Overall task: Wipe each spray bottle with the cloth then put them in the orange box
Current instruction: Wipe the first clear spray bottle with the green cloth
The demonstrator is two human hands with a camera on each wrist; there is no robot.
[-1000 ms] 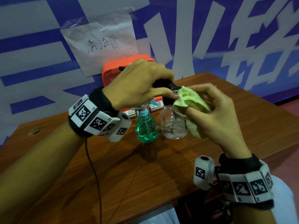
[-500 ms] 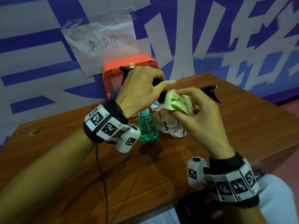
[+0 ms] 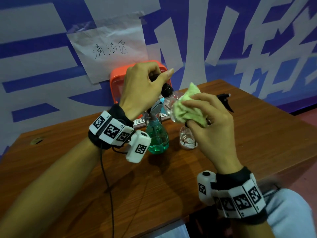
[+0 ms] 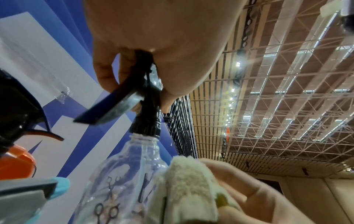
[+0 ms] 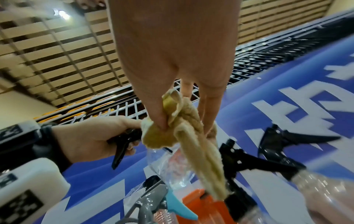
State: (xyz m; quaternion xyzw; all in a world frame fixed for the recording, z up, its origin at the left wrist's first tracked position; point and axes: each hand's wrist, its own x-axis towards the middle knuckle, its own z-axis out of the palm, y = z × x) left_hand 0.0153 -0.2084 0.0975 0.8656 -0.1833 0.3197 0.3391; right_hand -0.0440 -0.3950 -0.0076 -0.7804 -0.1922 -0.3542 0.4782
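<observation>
Orange box [image 3: 115,86] largely hidden behind the left hand [image 3: 142,90], clear bottle's [image 3: 169,102] body mostly covered by the green cloth [image 3: 187,109] and right hand [image 3: 214,124], a second clear bottle [image 3: 187,140] half concealed below them, right-wrist view's lower right corner blurred.

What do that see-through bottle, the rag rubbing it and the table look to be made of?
Bottle: probably thin clear plastic, glossy; the wall shows through it and it has a black plastic trigger head.
Cloth: soft, pale green, fuzzy pile, likely microfibre or terry; it bunches in the right hand.
Table: reddish-brown wood grain with a slight sheen; solid wood or laminate, cannot tell.
</observation>
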